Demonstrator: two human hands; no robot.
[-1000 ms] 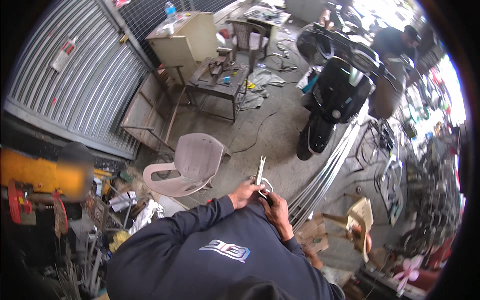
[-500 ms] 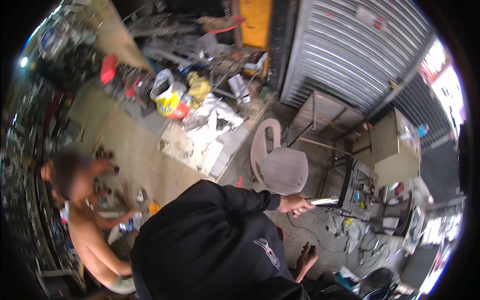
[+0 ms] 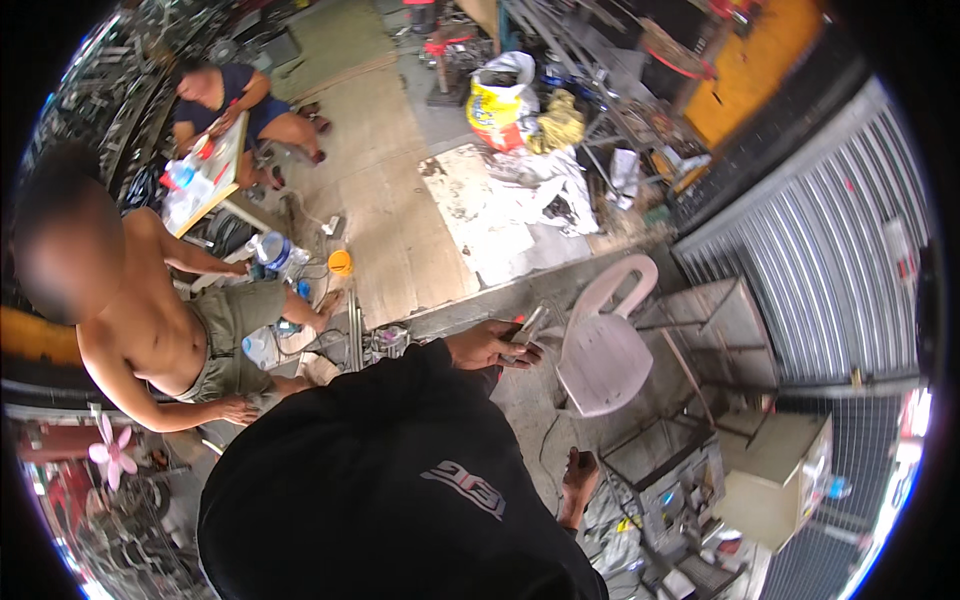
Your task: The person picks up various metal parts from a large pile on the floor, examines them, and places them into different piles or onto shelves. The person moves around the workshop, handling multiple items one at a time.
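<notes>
My left hand (image 3: 490, 346), past the end of its black sleeve, is closed around a silvery metal piece (image 3: 535, 324). One end of the piece sticks up beyond the fingers; its exact kind is unclear. Just beyond it stands a pale pink plastic chair (image 3: 605, 362), apart from the hand. Lower and to the right, my right hand (image 3: 578, 482) is held with its fingers curled in. Something dark shows at the fingertips, too small to tell whether it is a thing or dirt. Below that hand lie grey cloths or bags on the floor.
A shirtless person (image 3: 165, 320) sits close on my left; another person (image 3: 235, 105) sits behind a small table (image 3: 215, 185). A yellow tub (image 3: 340, 262) stands on the floor. A bag (image 3: 502, 105) and metal scrap lie ahead. A cabinet (image 3: 765, 470) and rolling shutter (image 3: 830, 250) stand right.
My view has swung left, bringing both people more fully into sight. The chair and shutter now appear farther right. My left hand still grips the metal piece, now pointing up; my right hand stays curled.
</notes>
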